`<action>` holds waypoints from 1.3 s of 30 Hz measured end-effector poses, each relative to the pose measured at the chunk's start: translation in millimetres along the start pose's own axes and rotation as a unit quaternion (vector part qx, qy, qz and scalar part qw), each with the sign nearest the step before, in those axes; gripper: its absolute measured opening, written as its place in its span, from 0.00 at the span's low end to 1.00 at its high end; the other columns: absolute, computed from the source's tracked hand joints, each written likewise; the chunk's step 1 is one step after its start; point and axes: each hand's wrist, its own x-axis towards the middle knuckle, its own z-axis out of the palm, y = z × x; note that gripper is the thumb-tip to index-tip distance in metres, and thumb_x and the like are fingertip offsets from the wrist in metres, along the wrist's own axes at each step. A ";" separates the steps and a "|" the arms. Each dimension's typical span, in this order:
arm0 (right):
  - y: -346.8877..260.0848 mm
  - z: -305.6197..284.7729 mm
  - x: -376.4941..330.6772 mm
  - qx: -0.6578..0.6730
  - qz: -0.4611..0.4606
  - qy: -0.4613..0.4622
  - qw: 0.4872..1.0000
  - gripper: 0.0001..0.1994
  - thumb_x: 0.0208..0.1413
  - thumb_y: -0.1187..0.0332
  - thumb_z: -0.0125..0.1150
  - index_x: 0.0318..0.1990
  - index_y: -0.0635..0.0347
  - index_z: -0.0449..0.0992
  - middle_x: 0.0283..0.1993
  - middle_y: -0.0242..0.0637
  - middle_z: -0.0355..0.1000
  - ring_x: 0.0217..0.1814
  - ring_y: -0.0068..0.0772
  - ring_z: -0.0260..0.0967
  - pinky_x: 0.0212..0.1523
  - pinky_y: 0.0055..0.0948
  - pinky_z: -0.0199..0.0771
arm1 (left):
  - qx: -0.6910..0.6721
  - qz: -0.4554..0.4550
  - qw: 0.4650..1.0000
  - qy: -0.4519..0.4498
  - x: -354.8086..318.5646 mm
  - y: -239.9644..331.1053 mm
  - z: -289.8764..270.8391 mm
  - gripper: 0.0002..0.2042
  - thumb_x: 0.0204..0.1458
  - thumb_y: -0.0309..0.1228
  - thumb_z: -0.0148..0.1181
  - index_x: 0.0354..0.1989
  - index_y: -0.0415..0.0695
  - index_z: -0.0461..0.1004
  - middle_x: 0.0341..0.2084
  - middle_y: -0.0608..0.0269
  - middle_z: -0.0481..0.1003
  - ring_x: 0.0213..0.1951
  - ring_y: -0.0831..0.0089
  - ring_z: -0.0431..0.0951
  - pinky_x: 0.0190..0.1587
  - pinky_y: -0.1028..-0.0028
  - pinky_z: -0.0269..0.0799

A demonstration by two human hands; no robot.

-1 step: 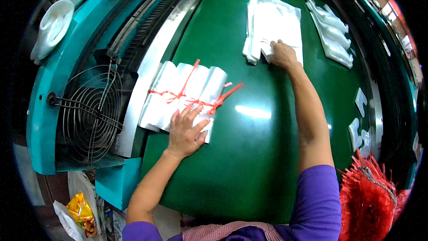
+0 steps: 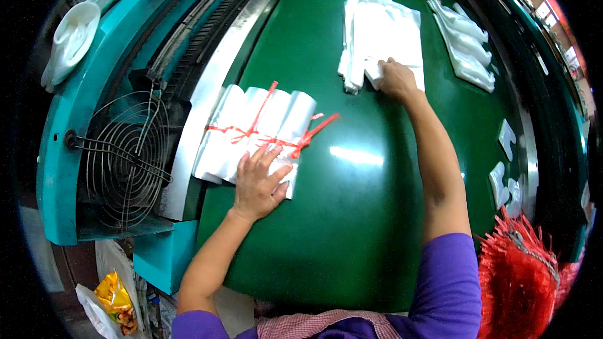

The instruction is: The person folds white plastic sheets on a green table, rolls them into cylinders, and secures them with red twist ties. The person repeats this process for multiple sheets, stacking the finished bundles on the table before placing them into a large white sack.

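Observation:
Beneath my left hand [image 2: 255, 187] lies a bundle of rolled clear-white plastic bags [image 2: 251, 103], tied round with red plastic ribbon [image 2: 269, 141]. The hand is open, its fingers spread and lying on the near part of the rolls. Farther off to the right, my right hand [image 2: 399, 80] is curled at the near edge of a flat stack of white plastic bags [image 2: 389, 25]. Its fingers are closed on that edge, where the plastic is creased; the fingertips are partly hidden. Both bundles rest on a green table surface [image 2: 320, 245].
More folded plastic bags [image 2: 465, 44] lie at the far right, with small white plastic scraps [image 2: 499, 182] nearer. A bunch of red plastic ribbons [image 2: 518, 276] hangs at the lower right. On the left stand a teal machine frame [image 2: 59, 169] and a round wire fan guard [image 2: 129, 160].

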 end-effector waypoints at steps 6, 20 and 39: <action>-49.0 -9.8 -178.8 0.096 -0.054 -0.031 0.993 0.12 0.48 0.74 0.53 0.43 0.62 0.70 0.46 0.49 0.67 0.47 0.50 0.68 0.45 0.44 0.72 | 0.026 0.011 0.999 0.022 3.2 0.3 1.7 0.18 0.43 0.35 0.59 0.47 0.56 0.74 0.61 0.61 0.61 0.62 0.58 0.59 0.61 0.50 0.49; -83.7 -81.4 -421.3 0.613 -0.099 -0.067 0.781 0.16 0.44 0.78 0.57 0.44 0.65 0.75 0.43 0.40 0.76 0.47 0.33 0.73 0.48 0.32 0.72 | -0.058 0.133 0.981 -0.125 -24.3 98.5 -7.1 0.19 0.51 0.39 0.58 0.54 0.55 0.71 0.59 0.62 0.63 0.63 0.60 0.58 0.63 0.49 0.48; -84.6 19.3 -342.7 0.214 -0.056 0.173 0.960 0.21 0.51 0.62 0.61 0.53 0.58 0.69 0.61 0.47 0.61 0.67 0.52 0.52 0.64 0.45 0.53 | -0.212 0.247 0.940 -0.101 24.1 105.0 19.3 0.12 0.44 0.34 0.64 0.37 0.44 0.76 0.40 0.60 0.75 0.43 0.61 0.74 0.48 0.65 0.69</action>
